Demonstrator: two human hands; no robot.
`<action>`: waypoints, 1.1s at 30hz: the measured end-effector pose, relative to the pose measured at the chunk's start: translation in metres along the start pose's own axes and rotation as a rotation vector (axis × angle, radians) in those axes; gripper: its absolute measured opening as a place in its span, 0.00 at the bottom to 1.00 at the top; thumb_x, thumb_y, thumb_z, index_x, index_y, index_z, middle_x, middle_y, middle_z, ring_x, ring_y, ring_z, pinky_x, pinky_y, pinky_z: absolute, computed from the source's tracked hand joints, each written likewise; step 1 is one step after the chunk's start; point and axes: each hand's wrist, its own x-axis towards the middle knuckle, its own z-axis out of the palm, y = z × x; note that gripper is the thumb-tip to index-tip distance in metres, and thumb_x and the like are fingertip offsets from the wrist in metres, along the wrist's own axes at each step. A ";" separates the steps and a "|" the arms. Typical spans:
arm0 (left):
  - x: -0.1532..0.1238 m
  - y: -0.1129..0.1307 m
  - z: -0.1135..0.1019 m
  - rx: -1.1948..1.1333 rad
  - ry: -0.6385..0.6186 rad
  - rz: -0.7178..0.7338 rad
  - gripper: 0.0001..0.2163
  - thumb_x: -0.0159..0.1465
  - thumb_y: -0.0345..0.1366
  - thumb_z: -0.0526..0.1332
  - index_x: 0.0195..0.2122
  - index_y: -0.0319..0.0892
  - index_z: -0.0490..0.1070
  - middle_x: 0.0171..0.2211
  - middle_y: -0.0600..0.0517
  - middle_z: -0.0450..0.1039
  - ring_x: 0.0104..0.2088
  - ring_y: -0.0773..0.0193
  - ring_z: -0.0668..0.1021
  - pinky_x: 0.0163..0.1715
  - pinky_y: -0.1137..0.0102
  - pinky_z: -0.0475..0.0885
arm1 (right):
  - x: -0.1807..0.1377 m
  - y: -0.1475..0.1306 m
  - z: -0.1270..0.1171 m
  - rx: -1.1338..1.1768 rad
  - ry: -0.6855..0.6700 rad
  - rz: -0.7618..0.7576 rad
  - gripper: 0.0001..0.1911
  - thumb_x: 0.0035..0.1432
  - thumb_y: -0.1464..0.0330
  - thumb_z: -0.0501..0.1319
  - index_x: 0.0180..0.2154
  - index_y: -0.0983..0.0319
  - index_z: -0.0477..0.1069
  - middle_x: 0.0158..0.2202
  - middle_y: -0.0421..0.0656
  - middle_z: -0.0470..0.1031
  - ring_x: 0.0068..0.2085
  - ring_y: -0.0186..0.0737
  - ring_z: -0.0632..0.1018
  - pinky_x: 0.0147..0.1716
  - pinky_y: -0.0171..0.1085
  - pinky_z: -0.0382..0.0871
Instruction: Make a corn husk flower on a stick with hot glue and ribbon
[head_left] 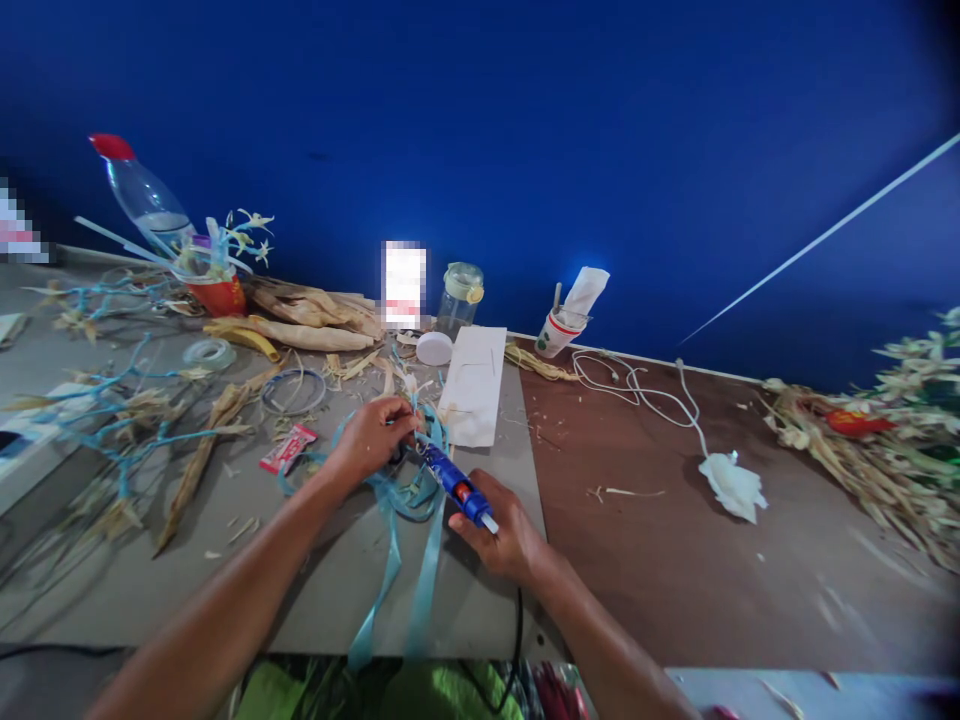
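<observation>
My right hand is wrapped round a blue hot glue gun, with a white glue stick poking out of its back end. The nozzle points up and left, close to the fingertips of my left hand. Those fingers are closed in a pinch on a small pale flower, its petals rising just above them. Under both hands lies a coil of light-blue ribbon, its loose ends hanging over the table's front edge. What exactly the nozzle touches is too small to tell.
Blue-stemmed flower branches spread at the left. Dried husks, a red cup and a tilted bottle stand behind. A glass jar, white paper, a cable and a husk bundle extend rightward.
</observation>
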 end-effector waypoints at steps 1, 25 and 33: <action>0.000 0.001 0.000 -0.004 0.002 -0.009 0.09 0.55 0.39 0.56 0.23 0.41 0.68 0.19 0.55 0.70 0.21 0.68 0.69 0.22 0.74 0.61 | 0.000 0.000 0.000 -0.001 -0.009 0.001 0.12 0.59 0.59 0.54 0.29 0.60 0.58 0.26 0.38 0.61 0.27 0.34 0.64 0.27 0.33 0.57; 0.000 0.000 0.000 0.057 0.003 0.021 0.09 0.55 0.38 0.56 0.22 0.41 0.69 0.20 0.56 0.69 0.23 0.67 0.70 0.26 0.73 0.62 | 0.000 -0.001 -0.002 0.039 0.001 0.063 0.14 0.58 0.57 0.53 0.27 0.60 0.56 0.25 0.37 0.59 0.26 0.33 0.63 0.25 0.32 0.57; 0.000 0.002 0.000 0.048 -0.001 0.000 0.08 0.55 0.39 0.56 0.23 0.41 0.68 0.20 0.56 0.70 0.23 0.67 0.70 0.26 0.73 0.62 | -0.002 -0.002 -0.003 0.062 0.005 0.053 0.13 0.58 0.58 0.54 0.29 0.60 0.58 0.26 0.38 0.61 0.27 0.34 0.65 0.26 0.33 0.59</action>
